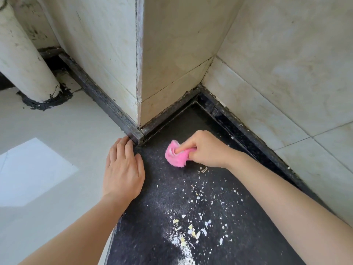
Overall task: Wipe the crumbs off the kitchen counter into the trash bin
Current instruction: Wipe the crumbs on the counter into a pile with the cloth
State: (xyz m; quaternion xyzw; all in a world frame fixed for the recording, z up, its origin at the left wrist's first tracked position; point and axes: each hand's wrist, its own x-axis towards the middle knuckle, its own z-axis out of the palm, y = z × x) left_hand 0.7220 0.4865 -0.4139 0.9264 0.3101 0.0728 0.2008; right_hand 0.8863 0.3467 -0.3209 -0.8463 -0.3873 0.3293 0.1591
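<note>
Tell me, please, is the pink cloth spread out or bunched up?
Bunched up: the right hand pinches the cloth into a crumpled wad, folds showing, on the counter.

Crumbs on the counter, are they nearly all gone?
Not yet. The far corner of the counter looks clear. The right hand grips a cloth there, and the left hand rests flat at the edge. Most crumbs lie nearer, unswept, and no bin is in view.
</note>
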